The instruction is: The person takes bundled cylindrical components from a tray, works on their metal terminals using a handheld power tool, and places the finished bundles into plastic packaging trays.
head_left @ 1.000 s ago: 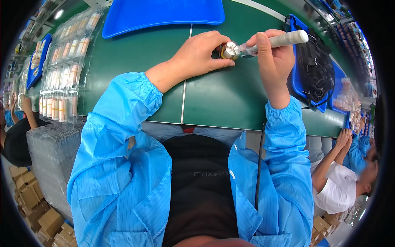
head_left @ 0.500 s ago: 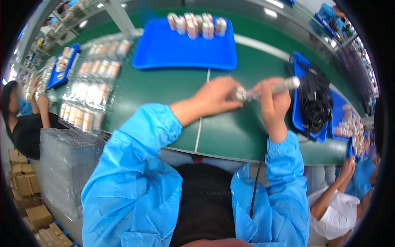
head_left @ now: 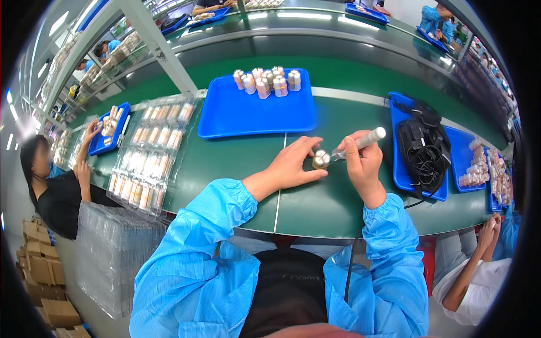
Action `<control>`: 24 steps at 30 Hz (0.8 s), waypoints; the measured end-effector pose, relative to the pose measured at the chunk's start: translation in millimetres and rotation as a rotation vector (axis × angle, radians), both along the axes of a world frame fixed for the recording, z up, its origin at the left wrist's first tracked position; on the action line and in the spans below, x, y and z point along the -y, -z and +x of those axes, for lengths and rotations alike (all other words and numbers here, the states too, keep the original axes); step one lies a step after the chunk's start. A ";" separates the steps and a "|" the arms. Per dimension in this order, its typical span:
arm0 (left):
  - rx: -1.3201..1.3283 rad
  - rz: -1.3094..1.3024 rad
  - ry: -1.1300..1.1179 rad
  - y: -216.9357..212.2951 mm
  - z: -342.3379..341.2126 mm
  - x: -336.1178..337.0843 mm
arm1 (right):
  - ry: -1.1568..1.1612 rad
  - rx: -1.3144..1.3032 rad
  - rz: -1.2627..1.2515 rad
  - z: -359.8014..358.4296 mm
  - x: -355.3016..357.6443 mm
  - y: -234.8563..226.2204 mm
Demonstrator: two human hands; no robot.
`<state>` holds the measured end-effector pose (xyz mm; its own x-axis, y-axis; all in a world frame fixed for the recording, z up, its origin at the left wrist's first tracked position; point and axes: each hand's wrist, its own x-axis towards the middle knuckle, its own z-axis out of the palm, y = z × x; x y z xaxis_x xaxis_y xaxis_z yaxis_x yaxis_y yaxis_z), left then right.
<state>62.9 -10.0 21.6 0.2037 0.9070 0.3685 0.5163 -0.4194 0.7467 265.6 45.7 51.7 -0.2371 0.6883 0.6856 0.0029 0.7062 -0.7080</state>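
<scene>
On the green table, my left hand [head_left: 292, 164] curves its thumb and fingers around a small upright bundle of battery-like cylinders [head_left: 321, 160] with silvery round tops. It steadies the bundle; the exact contact is partly hidden. My right hand [head_left: 363, 163] is closed around a thick silver-white pen-shaped tool [head_left: 371, 138]. The tool's narrow tip points down and left, just beside the bundle's top. Beyond my hands lies a blue tray [head_left: 253, 121], with several similar banded bundles [head_left: 265, 84] standing along its far side.
Clear plastic trays of cylinders [head_left: 149, 152] lie to the left, beside a person in black [head_left: 56, 191]. A stack of clear trays [head_left: 115, 253] stands below. At right, a blue tray [head_left: 401, 174] holds black cabled gear [head_left: 422, 149]; another blue tray [head_left: 463, 155] has more cylinders.
The view has tilted, showing more of the far side. The pen-shaped tool now slants more steeply, its tip still by the bundle. My left hand stays around the bundle.
</scene>
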 end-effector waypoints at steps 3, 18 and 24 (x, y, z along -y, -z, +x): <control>0.007 0.202 -0.033 -4.7 1.3 0.4 | 0.112 -0.045 -0.042 13.9 -8.5 2.1; -0.154 0.558 -0.041 -3.1 -4.7 -11.9 | -0.034 -0.105 -0.168 6.6 -16.3 0.8; 0.002 0.509 -0.071 -2.6 -4.3 -2.1 | -0.102 -0.117 -0.246 8.3 -7.3 1.3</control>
<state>58.6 -7.9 24.2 0.1474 0.6242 0.7672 0.5556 -0.6940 0.4579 273.9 52.9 50.4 -0.2427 0.8141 0.5276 -0.1516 0.5053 -0.8495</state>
